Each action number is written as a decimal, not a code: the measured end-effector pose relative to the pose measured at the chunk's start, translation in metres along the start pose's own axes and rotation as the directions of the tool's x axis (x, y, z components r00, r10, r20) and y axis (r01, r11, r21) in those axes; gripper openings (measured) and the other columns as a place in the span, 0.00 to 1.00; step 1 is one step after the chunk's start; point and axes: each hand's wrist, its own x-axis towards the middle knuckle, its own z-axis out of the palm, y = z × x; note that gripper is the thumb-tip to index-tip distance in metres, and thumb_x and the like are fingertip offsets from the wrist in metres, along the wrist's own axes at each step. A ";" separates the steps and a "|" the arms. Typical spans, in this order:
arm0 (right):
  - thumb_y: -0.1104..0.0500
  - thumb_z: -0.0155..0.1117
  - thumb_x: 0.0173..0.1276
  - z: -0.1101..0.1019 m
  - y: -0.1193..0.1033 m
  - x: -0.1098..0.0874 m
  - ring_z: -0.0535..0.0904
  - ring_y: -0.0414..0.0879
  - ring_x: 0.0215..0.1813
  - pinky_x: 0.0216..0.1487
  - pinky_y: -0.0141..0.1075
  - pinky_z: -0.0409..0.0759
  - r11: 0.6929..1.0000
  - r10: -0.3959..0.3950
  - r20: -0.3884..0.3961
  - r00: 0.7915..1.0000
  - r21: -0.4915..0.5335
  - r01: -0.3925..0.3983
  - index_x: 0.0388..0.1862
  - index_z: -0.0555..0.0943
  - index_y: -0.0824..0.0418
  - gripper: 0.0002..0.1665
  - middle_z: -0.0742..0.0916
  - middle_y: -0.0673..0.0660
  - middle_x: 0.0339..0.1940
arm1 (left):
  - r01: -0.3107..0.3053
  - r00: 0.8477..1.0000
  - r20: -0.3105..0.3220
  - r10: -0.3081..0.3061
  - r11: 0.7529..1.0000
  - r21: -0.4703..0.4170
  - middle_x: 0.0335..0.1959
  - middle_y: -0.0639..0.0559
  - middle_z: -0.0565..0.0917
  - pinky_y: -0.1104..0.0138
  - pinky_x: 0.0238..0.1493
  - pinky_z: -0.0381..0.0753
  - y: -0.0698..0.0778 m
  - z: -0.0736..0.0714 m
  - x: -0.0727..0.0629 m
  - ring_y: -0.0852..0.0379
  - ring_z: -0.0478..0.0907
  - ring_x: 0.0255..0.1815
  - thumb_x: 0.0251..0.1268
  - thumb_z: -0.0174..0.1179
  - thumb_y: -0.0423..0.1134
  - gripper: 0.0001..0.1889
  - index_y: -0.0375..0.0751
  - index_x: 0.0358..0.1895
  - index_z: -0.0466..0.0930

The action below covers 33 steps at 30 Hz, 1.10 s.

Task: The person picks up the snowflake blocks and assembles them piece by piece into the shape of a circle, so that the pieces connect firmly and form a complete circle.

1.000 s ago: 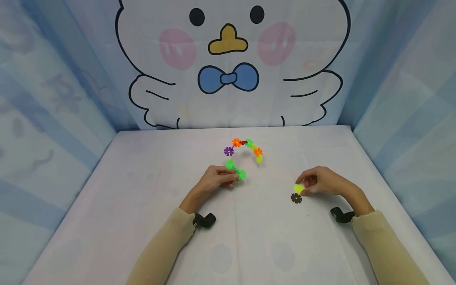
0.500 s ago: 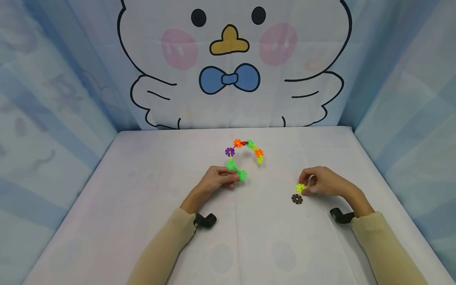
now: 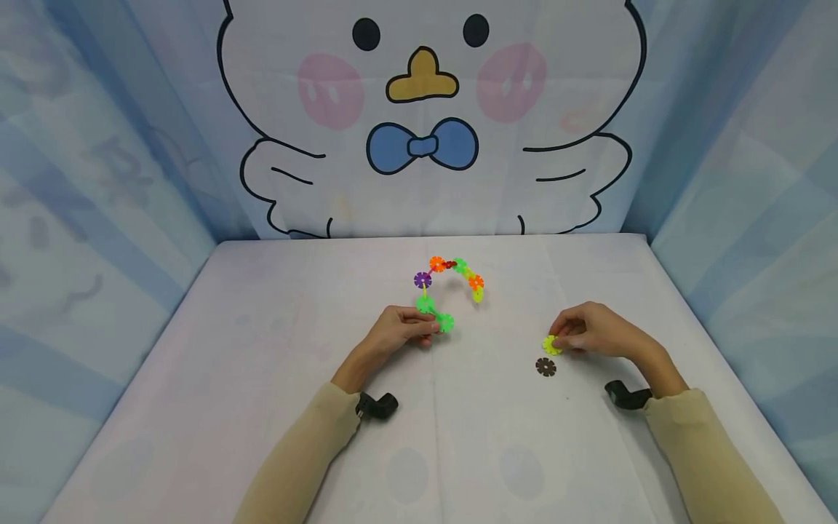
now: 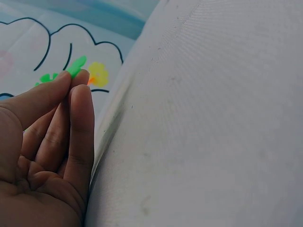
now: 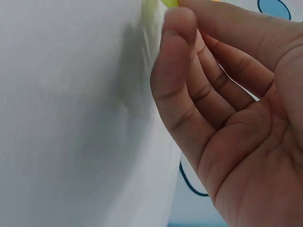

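In the head view my left hand (image 3: pixel 398 327) pinches the near end of a curved chain of notched plastic snowflake discs, at a green disc (image 3: pixel 446 323). The chain bends through a purple disc (image 3: pixel 423 280) and an orange disc (image 3: pixel 437 264) to a yellow end disc (image 3: pixel 478 295). Over to the right, my right hand (image 3: pixel 594 330) pinches a loose yellow snowflake disc (image 3: pixel 550 346) between thumb and fingertips. Only a sliver of that yellow disc (image 5: pixel 169 3) shows in the right wrist view. A dark brown snowflake disc (image 3: pixel 545 367) lies just in front of it.
A white cloth covers the table (image 3: pixel 484 422). Behind it hangs a backdrop (image 3: pixel 419 200) with a cartoon face and bow tie, and blue curtains (image 3: pixel 85 240) flank both sides. A black wrist camera (image 3: pixel 377 406) sits at the left sleeve, another camera (image 3: pixel 628 395) at the right.
The right hand's fingers have shifted slightly on the yellow disc, which turned from edge-tilted to showing its notched face. The left hand and the chain have hardly moved.
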 end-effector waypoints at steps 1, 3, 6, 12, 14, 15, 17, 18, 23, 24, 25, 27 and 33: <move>0.60 0.76 0.68 0.001 -0.001 0.001 0.83 0.40 0.29 0.33 0.31 0.84 1.000 0.001 0.000 1.000 0.017 -0.001 0.43 0.87 0.64 0.10 0.91 0.55 0.34 | -0.001 1.000 0.000 0.001 1.000 0.000 0.31 0.52 0.92 0.72 0.42 0.88 0.000 0.000 0.000 0.63 0.86 0.27 0.70 0.71 0.36 0.17 0.29 0.57 0.87; 0.60 0.76 0.69 0.003 -0.004 0.005 0.85 0.41 0.30 0.35 0.31 0.86 0.999 -0.011 -0.005 1.000 0.035 0.012 0.44 0.88 0.66 0.10 0.92 0.56 0.35 | -0.002 1.000 0.001 0.002 1.000 -0.003 0.31 0.52 0.92 0.72 0.42 0.88 0.001 0.000 0.000 0.63 0.86 0.26 0.70 0.71 0.36 0.17 0.29 0.57 0.87; 0.61 0.76 0.69 0.008 -0.007 0.011 0.88 0.42 0.32 0.38 0.30 0.87 0.998 -0.022 -0.017 1.000 0.065 0.023 0.44 0.87 0.66 0.11 0.92 0.57 0.37 | -0.003 1.000 0.000 0.003 1.000 -0.006 0.31 0.52 0.92 0.72 0.41 0.88 0.000 0.000 0.000 0.63 0.85 0.26 0.70 0.71 0.36 0.17 0.29 0.57 0.87; 0.62 0.75 0.70 0.018 -0.017 0.025 0.90 0.45 0.34 0.42 0.30 0.89 0.994 -0.045 -0.044 0.998 0.094 0.049 0.45 0.87 0.65 0.09 0.92 0.58 0.38 | -0.004 1.000 0.001 0.004 1.000 -0.004 0.33 0.50 0.93 0.72 0.41 0.88 -0.001 0.000 0.000 0.63 0.85 0.27 0.70 0.71 0.36 0.17 0.30 0.57 0.87; 0.61 0.75 0.70 0.022 -0.022 0.030 0.89 0.44 0.33 0.41 0.30 0.88 0.993 -0.068 -0.065 0.996 0.088 0.074 0.44 0.87 0.64 0.09 0.91 0.57 0.37 | -0.003 1.000 0.002 0.003 1.000 -0.005 0.34 0.49 0.93 0.72 0.41 0.88 -0.001 0.000 0.001 0.63 0.86 0.27 0.70 0.71 0.36 0.17 0.29 0.57 0.87; 0.61 0.75 0.70 0.025 -0.025 0.032 0.88 0.43 0.33 0.40 0.30 0.87 0.992 -0.084 -0.076 0.994 0.085 0.090 0.44 0.87 0.64 0.08 0.91 0.57 0.36 | -0.003 1.000 0.003 0.003 1.000 -0.004 0.35 0.49 0.93 0.72 0.41 0.88 -0.001 0.000 0.000 0.63 0.86 0.27 0.71 0.71 0.36 0.17 0.29 0.57 0.87; 0.60 0.76 0.69 0.031 -0.030 0.038 0.87 0.42 0.32 0.39 0.30 0.86 0.990 -0.111 -0.104 0.988 0.077 0.119 0.42 0.87 0.62 0.08 0.91 0.56 0.35 | -0.001 1.000 0.001 0.001 1.000 -0.006 0.36 0.47 0.94 0.72 0.41 0.88 -0.001 0.000 0.001 0.64 0.86 0.28 0.71 0.70 0.36 0.17 0.29 0.57 0.87; 0.60 0.76 0.69 0.034 -0.032 0.040 0.86 0.42 0.32 0.38 0.29 0.85 0.988 -0.124 -0.117 0.985 0.073 0.134 0.41 0.87 0.62 0.07 0.91 0.55 0.34 | 0.000 1.000 0.001 0.000 1.000 -0.009 0.37 0.47 0.94 0.72 0.41 0.88 -0.001 0.000 0.001 0.64 0.86 0.28 0.71 0.70 0.36 0.17 0.29 0.57 0.87; 0.60 0.78 0.68 0.048 -0.044 0.052 0.86 0.41 0.32 0.37 0.30 0.85 0.981 -0.164 -0.165 0.973 0.076 0.178 0.38 0.88 0.58 0.05 0.91 0.54 0.34 | 0.008 1.000 0.001 -0.008 1.000 -0.017 0.37 0.47 0.94 0.72 0.40 0.89 0.000 0.000 0.001 0.64 0.86 0.28 0.71 0.70 0.35 0.17 0.28 0.57 0.86; 0.60 0.78 0.68 0.050 -0.046 0.054 0.86 0.42 0.32 0.38 0.30 0.85 0.980 -0.168 -0.171 0.971 0.081 0.183 0.38 0.88 0.58 0.05 0.91 0.53 0.34 | 0.009 1.000 0.000 -0.009 1.000 -0.017 0.37 0.47 0.94 0.72 0.40 0.89 0.000 0.000 0.001 0.64 0.86 0.29 0.71 0.70 0.35 0.17 0.28 0.57 0.86; 0.60 0.78 0.68 0.052 -0.048 0.056 0.86 0.42 0.33 0.38 0.30 0.85 0.978 -0.173 -0.177 0.969 0.086 0.190 0.37 0.88 0.57 0.05 0.92 0.53 0.35 | 0.010 1.000 0.000 -0.010 1.000 -0.016 0.36 0.47 0.94 0.72 0.40 0.89 0.000 0.000 0.000 0.64 0.86 0.29 0.71 0.70 0.35 0.17 0.28 0.57 0.86; 0.60 0.78 0.67 0.055 -0.052 0.060 0.88 0.43 0.35 0.40 0.30 0.86 0.975 -0.176 -0.185 0.967 0.104 0.197 0.37 0.88 0.57 0.04 0.92 0.53 0.36 | 0.008 1.000 -0.002 -0.008 1.000 -0.016 0.36 0.48 0.94 0.72 0.40 0.89 0.000 0.000 0.000 0.64 0.87 0.29 0.71 0.70 0.35 0.17 0.28 0.57 0.86; 0.61 0.78 0.68 0.062 -0.064 0.069 0.90 0.43 0.37 0.42 0.30 0.87 0.962 -0.206 -0.193 0.959 0.139 0.234 0.36 0.88 0.57 0.04 0.93 0.53 0.37 | 0.004 1.000 0.002 -0.004 1.000 -0.017 0.35 0.49 0.94 0.72 0.40 0.89 0.000 0.000 0.001 0.64 0.87 0.29 0.71 0.70 0.35 0.17 0.28 0.57 0.87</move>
